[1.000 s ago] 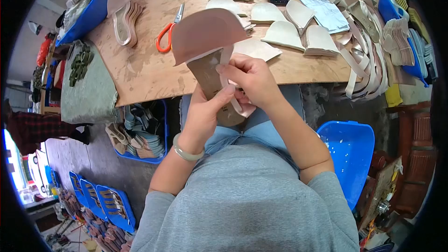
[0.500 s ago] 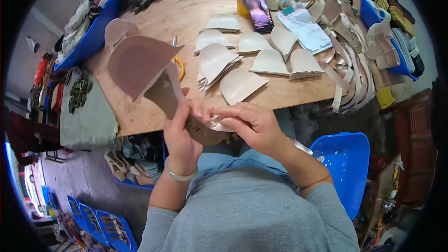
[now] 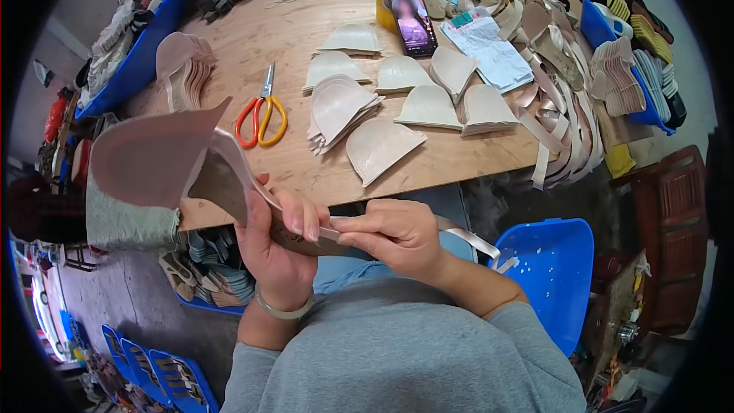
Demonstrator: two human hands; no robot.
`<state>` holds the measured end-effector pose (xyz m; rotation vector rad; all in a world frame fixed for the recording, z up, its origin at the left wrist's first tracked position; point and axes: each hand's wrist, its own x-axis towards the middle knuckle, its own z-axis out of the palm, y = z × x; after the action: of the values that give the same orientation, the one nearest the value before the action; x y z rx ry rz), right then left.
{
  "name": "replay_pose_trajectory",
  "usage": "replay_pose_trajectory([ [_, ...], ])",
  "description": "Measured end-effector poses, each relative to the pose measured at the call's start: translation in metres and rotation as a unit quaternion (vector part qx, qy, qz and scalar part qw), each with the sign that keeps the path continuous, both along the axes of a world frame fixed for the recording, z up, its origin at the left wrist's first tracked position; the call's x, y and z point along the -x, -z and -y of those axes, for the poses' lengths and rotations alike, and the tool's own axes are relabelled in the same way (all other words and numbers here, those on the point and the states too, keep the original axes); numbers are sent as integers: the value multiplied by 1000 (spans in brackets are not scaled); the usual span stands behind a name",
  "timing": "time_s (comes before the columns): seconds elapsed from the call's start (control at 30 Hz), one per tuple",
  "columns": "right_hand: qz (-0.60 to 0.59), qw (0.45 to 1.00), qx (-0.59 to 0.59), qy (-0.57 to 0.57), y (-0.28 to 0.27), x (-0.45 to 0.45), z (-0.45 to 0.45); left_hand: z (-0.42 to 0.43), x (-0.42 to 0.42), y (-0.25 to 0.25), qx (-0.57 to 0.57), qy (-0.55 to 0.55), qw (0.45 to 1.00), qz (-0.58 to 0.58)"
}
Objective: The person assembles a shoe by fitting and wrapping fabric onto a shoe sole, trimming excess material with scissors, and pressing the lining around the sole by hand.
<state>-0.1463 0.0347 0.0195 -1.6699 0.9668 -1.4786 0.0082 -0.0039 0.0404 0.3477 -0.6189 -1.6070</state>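
A shoe insole piece with a wide pinkish toe cap (image 3: 149, 154) is tilted over the table's front edge, its cap to the left. My left hand (image 3: 277, 248) is closed around its narrow heel part, fingers on top. A pale satiny strip (image 3: 248, 176) runs along the insole's edge to my right hand (image 3: 397, 237), which pinches it between thumb and fingers close to my left fingertips. The strip's loose end (image 3: 478, 243) trails past my right wrist toward the blue bin.
Orange-and-yellow scissors (image 3: 262, 111) lie on the wooden table (image 3: 252, 30). Stacks of cream cut pieces (image 3: 382, 149), a phone (image 3: 413, 24), papers (image 3: 489, 50) and coiled strips (image 3: 573, 122) are beyond my hands. A blue bin (image 3: 554, 275) stands at the lower right.
The insole piece has swung left and down, its cap now left of the scissors. My right hand has gone from beside the insole's middle to its heel end, holding the strip.
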Motion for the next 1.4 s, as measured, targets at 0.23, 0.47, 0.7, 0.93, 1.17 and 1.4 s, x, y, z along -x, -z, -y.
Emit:
replay_pose_trajectory([
  [0.23,-4,1000,-13,24,9,-6,8,10,3,19,15,-39,997,64],
  [0.47,-107,990,49,80,18,-10,22,19,11,33,-12,-140,973,184],
  [0.7,-147,985,41,78,17,-8,20,31,-9,52,33,-143,949,279],
  [0.93,-302,948,41,94,-31,44,35,19,-37,15,390,-165,671,609],
  [1.17,-390,900,196,-2,-70,6,41,46,-14,-46,551,-64,553,621],
  [1.4,-157,946,-220,-179,-56,48,53,49,-31,-29,353,302,631,621],
])
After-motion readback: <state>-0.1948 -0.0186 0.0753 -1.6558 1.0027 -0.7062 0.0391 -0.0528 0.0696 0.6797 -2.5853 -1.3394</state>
